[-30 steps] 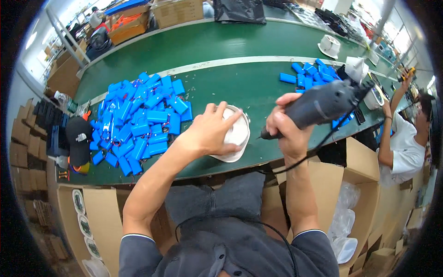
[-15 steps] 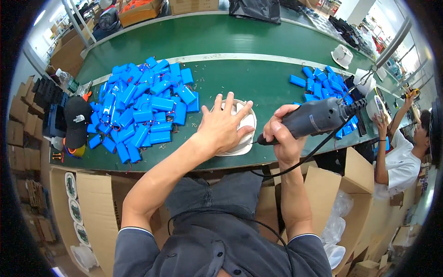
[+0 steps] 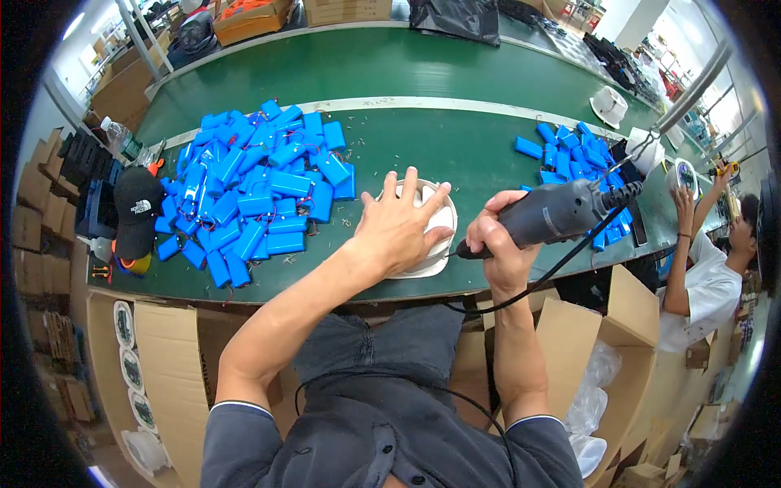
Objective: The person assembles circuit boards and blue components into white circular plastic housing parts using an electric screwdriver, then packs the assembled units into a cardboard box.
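Note:
With fingers spread wide, my left hand lies flat over a white, rounded plastic housing on the green bench, covering much of it. My right hand is wrapped round the front part of a black corded electric screwdriver. The tool is tilted, and its nose points left at the near right side of the housing. I cannot tell whether the bit touches a screw. A heap of blue battery packs with thin wires lies left of my left hand.
A smaller heap of blue packs lies to the right. A black cap rests at the bench's left end. Cardboard boxes stand below on both sides. A spring reaches the screwdriver's cord end. A co-worker sits at far right.
The view has shifted slightly. My hands, the housing and the screwdriver keep nearly the same places relative to each other. The co-worker's round white piece has turned, showing another side.

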`<state>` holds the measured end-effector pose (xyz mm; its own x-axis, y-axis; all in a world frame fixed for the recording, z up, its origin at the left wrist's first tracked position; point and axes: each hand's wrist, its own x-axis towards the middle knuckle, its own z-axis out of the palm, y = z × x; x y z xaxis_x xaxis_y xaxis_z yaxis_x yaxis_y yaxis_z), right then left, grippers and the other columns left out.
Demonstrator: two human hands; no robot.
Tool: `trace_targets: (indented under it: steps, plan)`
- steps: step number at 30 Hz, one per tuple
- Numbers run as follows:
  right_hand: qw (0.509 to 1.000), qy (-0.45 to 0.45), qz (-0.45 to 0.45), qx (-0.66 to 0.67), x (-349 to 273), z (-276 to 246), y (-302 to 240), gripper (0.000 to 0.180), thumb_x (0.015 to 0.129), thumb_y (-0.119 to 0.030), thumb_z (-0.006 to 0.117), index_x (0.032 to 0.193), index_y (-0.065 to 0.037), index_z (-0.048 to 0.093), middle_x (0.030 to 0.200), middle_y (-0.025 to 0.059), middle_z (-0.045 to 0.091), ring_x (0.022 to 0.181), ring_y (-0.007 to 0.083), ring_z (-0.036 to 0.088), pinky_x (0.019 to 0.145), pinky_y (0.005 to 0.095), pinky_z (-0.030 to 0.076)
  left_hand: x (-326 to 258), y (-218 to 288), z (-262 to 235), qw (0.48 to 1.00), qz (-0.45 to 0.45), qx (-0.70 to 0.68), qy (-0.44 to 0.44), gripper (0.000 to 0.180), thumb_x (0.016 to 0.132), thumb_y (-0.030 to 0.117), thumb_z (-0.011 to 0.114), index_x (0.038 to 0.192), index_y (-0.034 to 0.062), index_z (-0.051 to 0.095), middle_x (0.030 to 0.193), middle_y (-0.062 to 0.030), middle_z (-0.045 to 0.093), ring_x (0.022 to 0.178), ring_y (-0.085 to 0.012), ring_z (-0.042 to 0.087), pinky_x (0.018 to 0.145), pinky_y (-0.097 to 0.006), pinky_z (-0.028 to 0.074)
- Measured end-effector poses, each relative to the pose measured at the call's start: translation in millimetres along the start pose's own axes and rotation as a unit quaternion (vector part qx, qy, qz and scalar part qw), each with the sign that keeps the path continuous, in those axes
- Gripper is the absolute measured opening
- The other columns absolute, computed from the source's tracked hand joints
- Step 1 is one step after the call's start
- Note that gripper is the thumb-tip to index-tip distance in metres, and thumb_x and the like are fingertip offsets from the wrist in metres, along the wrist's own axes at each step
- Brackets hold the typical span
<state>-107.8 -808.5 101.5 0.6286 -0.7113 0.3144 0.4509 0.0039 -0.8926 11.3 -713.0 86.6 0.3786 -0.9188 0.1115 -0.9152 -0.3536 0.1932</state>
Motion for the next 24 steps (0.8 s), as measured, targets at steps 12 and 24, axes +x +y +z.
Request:
trace_targets:
  steps: [12,24]
  plan:
    - [0.999,-0.001,0.032,-0.004,1,2,9,0.018,0.072,0.001,0.063,0.088,0.000,0.053,0.070,0.0025,0.056,0.054,0.0081,0.052,0.048,0.0215,0.042,-2,1,1,1.000,0.005,0.004,0.018,0.056,0.084,0.043,0.049,0.134,0.0231,0.034,0.133,-0.0249,0.029,0.118,-0.0463,0.034,0.081,-0.061,0.041]
    - [0.999,-0.037,-0.002,0.029,8,0,-5,0.021,0.071,0.001,0.064,0.090,-0.001,0.054,0.066,0.0027,0.055,0.053,0.0086,0.052,0.048,0.0211,0.042,-3,-1,-5,0.999,-0.037,0.029,0.022,0.060,0.083,0.043,0.051,0.130,0.0094,0.037,0.108,-0.0238,0.048,0.088,-0.0395,0.054,0.066,-0.044,0.050]
